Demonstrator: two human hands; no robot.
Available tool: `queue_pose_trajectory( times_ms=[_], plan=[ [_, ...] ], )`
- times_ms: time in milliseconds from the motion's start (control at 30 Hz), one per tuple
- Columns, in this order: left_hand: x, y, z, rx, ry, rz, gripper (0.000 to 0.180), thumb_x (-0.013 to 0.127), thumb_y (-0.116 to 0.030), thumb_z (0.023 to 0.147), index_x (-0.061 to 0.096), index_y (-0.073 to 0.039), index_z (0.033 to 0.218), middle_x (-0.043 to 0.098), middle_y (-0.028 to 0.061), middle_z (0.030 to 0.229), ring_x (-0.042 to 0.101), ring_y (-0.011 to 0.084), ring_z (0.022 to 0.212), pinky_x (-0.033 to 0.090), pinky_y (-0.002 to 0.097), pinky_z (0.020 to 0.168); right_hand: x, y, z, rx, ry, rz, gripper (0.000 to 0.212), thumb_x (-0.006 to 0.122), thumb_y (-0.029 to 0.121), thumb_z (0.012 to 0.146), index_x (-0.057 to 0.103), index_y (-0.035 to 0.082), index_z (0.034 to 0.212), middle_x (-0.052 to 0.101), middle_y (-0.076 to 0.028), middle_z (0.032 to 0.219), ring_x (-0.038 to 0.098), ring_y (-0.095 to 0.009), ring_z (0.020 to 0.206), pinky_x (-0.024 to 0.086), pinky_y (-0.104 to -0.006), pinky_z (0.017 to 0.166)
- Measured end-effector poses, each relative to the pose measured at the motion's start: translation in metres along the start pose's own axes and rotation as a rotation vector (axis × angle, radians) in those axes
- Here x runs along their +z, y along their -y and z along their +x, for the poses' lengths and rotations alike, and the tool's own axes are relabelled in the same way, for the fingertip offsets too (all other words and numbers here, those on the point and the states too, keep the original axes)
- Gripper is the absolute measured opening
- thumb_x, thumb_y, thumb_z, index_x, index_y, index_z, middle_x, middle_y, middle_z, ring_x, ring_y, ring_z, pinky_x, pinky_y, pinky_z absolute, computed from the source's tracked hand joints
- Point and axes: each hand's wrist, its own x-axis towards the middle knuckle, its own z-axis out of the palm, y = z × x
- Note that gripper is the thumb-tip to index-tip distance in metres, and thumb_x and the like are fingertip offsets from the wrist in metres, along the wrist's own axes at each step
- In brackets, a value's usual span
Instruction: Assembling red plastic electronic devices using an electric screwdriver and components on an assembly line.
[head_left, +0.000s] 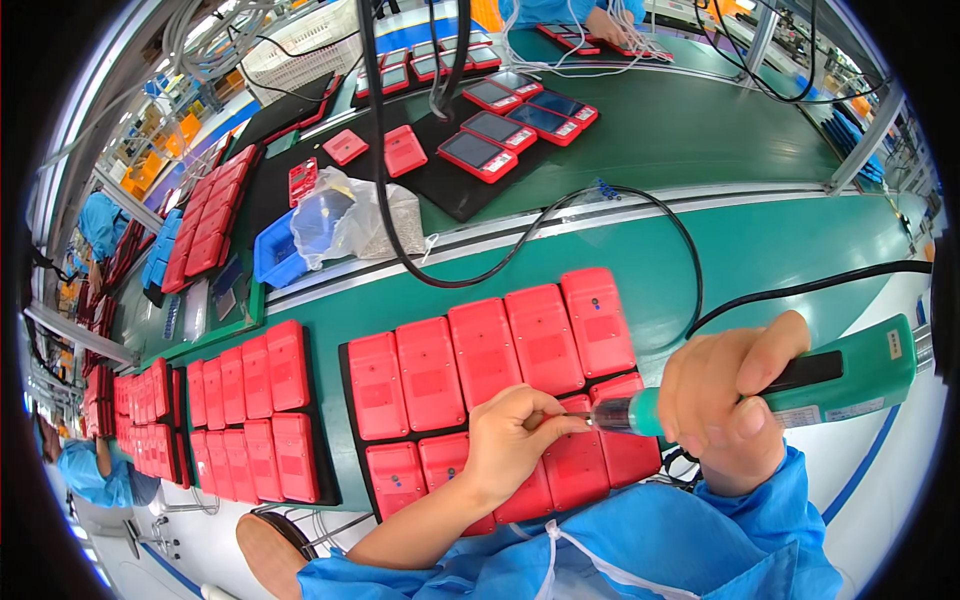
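Note:
My right hand (725, 400) is wrapped round a green electric screwdriver (865, 375), held nearly level with its tip to the left. At that tip, my left hand (510, 440) has its thumb and fingers pinched together; whatever small thing lies between them is too small to make out. Both hands are above a black mat (358, 445) covered by two rows of red plastic device housings (483, 345), backs up. My left hand and forearm hide part of the nearer row. Small dark dots mark the far-right housing (598, 322).
More red housings (272, 375) lie on mats to the left. Beyond the metal rail stand a blue bin (278, 250) with a clear plastic bag (345, 215) and red devices with screens (485, 147). A black cable (520, 250) loops across the bench. Another person's hand (608, 28) works at the far side.

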Motion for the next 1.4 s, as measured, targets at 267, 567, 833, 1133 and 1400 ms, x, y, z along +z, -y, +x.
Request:
queue_pose_trajectory(
  times_ms=[267, 567, 833, 1133, 1400],
  plan=[
    [-0.005, 0.008, -0.004, -0.050, 0.082, -0.094, 0.016, 0.074, -0.001, 0.064, 0.061, -0.003, 0.075, 0.042, -0.0039, 0.055, 0.032, 0.0033, 0.050, 0.030, 0.0198, 0.046, 0.004, -0.002, 0.004, 0.035, 0.022, -0.027, 0.026, 0.058, 0.012, 0.080, 0.034, 0.011, 0.090, 0.046, -0.005, 0.055, 0.045, -0.014, 0.042, 0.041, -0.0322, 0.043],
    [-0.053, 0.017, 0.007, -0.559, -0.057, -1.013, 0.025, 0.045, -0.009, 0.088, 0.048, 0.009, 0.106, 0.053, 0.0081, 0.084, 0.046, 0.0093, 0.063, 0.033, 0.0170, 0.048, -0.014, -0.037, 0.021, -0.052, 0.009, -0.218, 0.013, 0.053, 0.003, 0.081, 0.041, 0.005, 0.085, 0.051, -0.008, 0.060, 0.051, -0.014, 0.048, 0.046, -0.0311, 0.047],
    [-0.053, 0.017, 0.000, -0.544, -0.003, -0.995, 0.023, 0.046, -0.007, 0.089, 0.050, 0.007, 0.107, 0.058, 0.0153, 0.098, 0.050, 0.0087, 0.068, 0.035, 0.0154, 0.050, -0.011, -0.049, 0.031, 0.044, 0.093, -0.407, 0.018, 0.054, 0.000, 0.079, 0.040, 0.005, 0.089, 0.048, -0.007, 0.060, 0.048, -0.013, 0.045, 0.042, -0.0267, 0.043],
    [-0.029, 0.009, 0.010, -0.652, 0.272, -0.963, 0.024, 0.051, -0.024, 0.089, 0.057, -0.001, 0.093, 0.055, 0.0015, 0.075, 0.040, 0.0047, 0.061, 0.029, 0.0160, 0.048, 0.019, -0.016, 0.030, -0.002, 0.081, -0.138, 0.026, 0.059, 0.011, 0.081, 0.035, 0.011, 0.090, 0.045, -0.004, 0.055, 0.044, -0.012, 0.042, 0.042, -0.0311, 0.043],
    [-0.021, 0.001, 0.001, -0.753, 0.283, -1.198, 0.024, 0.047, -0.022, 0.091, 0.057, 0.000, 0.087, 0.054, 0.0038, 0.070, 0.041, 0.0064, 0.058, 0.028, 0.0155, 0.043, 0.022, -0.001, 0.022, -0.085, 0.070, -0.103, 0.031, 0.062, 0.017, 0.081, 0.034, 0.012, 0.091, 0.044, -0.001, 0.054, 0.043, -0.012, 0.040, 0.042, -0.0303, 0.041]
  ],
)
